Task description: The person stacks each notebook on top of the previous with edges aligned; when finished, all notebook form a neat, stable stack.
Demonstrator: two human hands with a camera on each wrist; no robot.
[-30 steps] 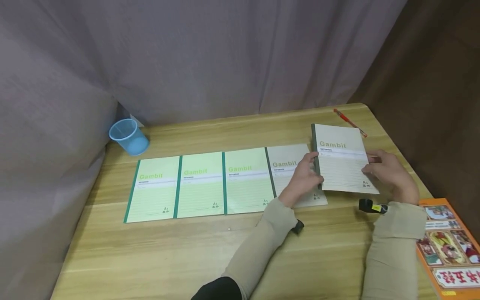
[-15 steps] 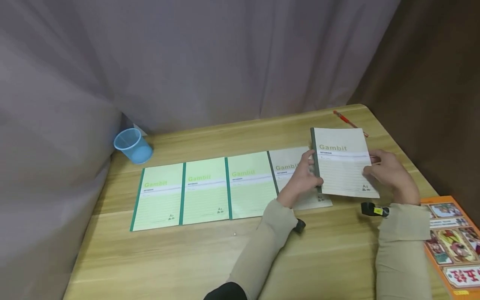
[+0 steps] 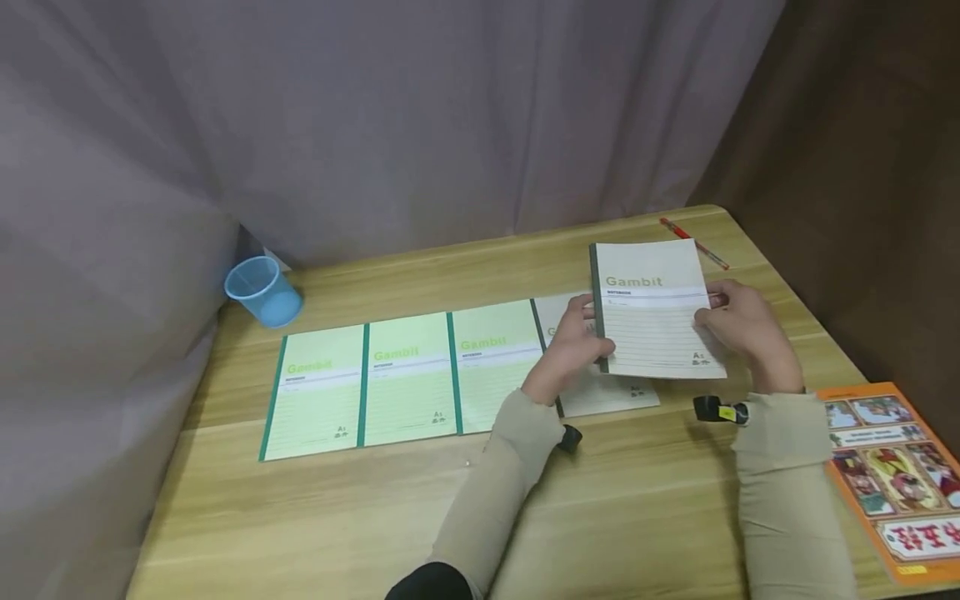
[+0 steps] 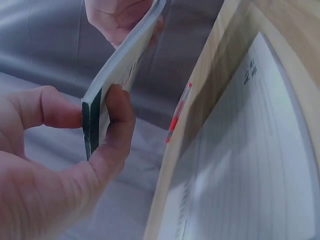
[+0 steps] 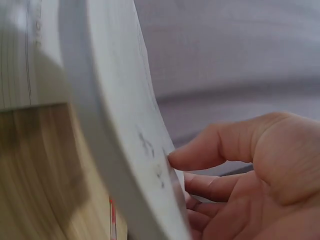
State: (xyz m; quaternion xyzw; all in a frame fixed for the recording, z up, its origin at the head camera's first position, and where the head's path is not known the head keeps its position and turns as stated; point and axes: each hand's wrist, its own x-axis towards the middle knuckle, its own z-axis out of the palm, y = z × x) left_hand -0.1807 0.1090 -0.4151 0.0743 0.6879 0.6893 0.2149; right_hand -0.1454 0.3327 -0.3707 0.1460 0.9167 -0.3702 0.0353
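Both hands hold a white-covered notebook [image 3: 652, 325] with a dark spine, lifted above the table. My left hand [image 3: 564, 357] pinches its spine edge between thumb and fingers, plainly seen in the left wrist view, where the spine [image 4: 91, 125] shows. At the opposite edge my right hand [image 3: 753, 333] pinches the cover, thumb in front and fingers behind. Beneath the held notebook lies another white notebook [image 3: 611, 396], partly hidden by it and the left hand. Three pale green notebooks [image 3: 315, 396] continue that row leftward, side by side.
A blue cup [image 3: 266, 293] leans at the table's back left corner. A red pen [image 3: 712, 254] lies at the back right, and an orange picture-covered book [image 3: 896, 479] at the right edge. Grey curtains [image 3: 375, 125] hang behind the wooden table [image 3: 315, 525].
Both hands have carried the held notebook to the left and slightly toward the back, so it covers more of the white notebook below. The notebooks in the row stay put.
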